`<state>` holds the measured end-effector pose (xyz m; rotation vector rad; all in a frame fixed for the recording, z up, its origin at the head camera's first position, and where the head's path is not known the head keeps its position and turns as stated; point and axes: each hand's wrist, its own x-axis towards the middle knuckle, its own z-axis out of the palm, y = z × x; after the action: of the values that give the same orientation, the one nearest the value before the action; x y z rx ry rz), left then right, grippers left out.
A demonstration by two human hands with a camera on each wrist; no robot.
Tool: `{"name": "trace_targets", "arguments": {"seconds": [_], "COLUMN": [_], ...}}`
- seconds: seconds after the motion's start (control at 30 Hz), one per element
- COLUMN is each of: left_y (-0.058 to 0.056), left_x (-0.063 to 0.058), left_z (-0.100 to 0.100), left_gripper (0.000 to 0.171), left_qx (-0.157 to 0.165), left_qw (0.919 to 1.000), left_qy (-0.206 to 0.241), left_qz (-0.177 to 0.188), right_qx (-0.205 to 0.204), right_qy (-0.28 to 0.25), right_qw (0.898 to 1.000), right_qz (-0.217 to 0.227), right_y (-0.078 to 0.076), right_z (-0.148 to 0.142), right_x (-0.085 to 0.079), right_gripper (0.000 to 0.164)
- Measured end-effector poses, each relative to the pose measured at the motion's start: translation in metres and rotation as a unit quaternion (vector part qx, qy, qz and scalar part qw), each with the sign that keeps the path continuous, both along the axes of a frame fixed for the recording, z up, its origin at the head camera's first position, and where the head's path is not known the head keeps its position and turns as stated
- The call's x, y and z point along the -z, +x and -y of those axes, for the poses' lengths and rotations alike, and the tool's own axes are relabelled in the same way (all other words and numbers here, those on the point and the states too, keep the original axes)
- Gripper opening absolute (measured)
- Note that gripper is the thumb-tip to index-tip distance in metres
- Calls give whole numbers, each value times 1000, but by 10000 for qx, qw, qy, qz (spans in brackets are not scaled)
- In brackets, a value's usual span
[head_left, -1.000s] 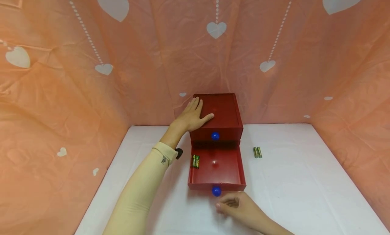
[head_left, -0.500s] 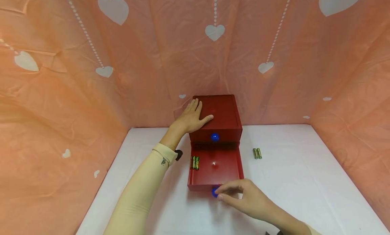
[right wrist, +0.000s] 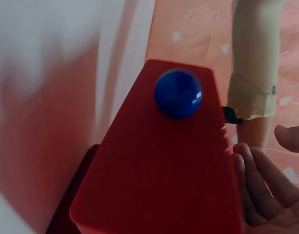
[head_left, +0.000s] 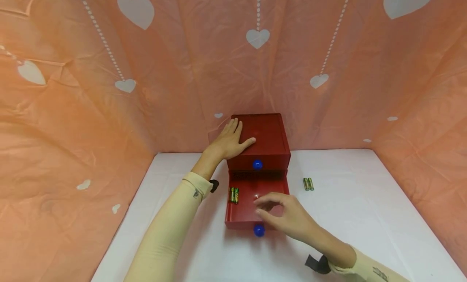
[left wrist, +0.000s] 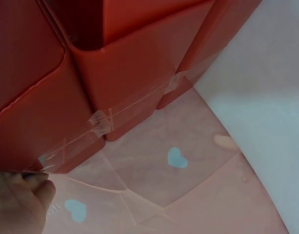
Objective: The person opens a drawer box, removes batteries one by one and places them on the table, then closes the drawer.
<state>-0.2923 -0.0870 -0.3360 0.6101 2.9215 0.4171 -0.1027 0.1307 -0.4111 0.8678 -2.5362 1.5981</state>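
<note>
My left hand [head_left: 229, 143] lies flat with spread fingers on top of a red drawer cabinet [head_left: 265, 132]. The cabinet's lower drawer [head_left: 242, 212] is pulled out, and its blue knob [head_left: 259, 231] faces me. Inside, along the left wall, lie several green-and-gold batteries [head_left: 234, 195]. Over the drawer's front right part hovers my right hand [head_left: 292, 218], thumb and fingers loosely curved with a gap between them and nothing held. In the right wrist view its fingers [right wrist: 259, 183] appear beside the red drawer front [right wrist: 159, 170]. The hand hides the drawer's right front corner.
Two batteries [head_left: 308, 184] lie side by side on the white tabletop [head_left: 350, 217], right of the cabinet. The upper drawer with its blue knob [head_left: 257, 164] is closed. A pink curtain with hearts [head_left: 204, 71] stands behind and at both sides.
My right hand has moved from in front of the lower knob, across it, to above the open drawer. The left hand, drawer and batteries have stayed in place.
</note>
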Motion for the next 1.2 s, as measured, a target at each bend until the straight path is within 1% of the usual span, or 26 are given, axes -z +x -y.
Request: {"name": "trace_targets", "arguments": {"seconds": [0.17, 0.33, 0.53, 0.63, 0.73, 0.87, 1.2], "left_y": [0, 1, 4, 3, 3, 3, 3], "left_x": [1, 0, -1, -1, -1, -1, -2], "left_z": [0, 0, 0, 0, 1, 1, 0], "left_gripper": [96, 96, 96, 96, 96, 96, 96], "left_qx": [-2, -6, 20, 16, 6, 5, 27], "left_qw": [10000, 10000, 10000, 9999, 9999, 10000, 10000], "left_qy": [36, 44, 66, 83, 102, 77, 77], "left_qz": [16, 11, 60, 58, 18, -7, -11], "right_qx": [220, 374, 464, 452, 344, 238, 253], "right_qy": [325, 728, 915, 988, 1006, 1065, 1284], "right_qw": [9988, 9963, 9944, 9940, 9943, 9938, 9914], "right_qz": [-294, -273, -255, -136, 71, 201, -72], "right_y": [-12, -18, -25, -29, -32, -36, -48], "right_z": [5, 10, 15, 18, 20, 25, 35], "right_x": [3, 5, 7, 7, 8, 8, 12], "right_gripper": [24, 28, 32, 37, 43, 47, 46]}}
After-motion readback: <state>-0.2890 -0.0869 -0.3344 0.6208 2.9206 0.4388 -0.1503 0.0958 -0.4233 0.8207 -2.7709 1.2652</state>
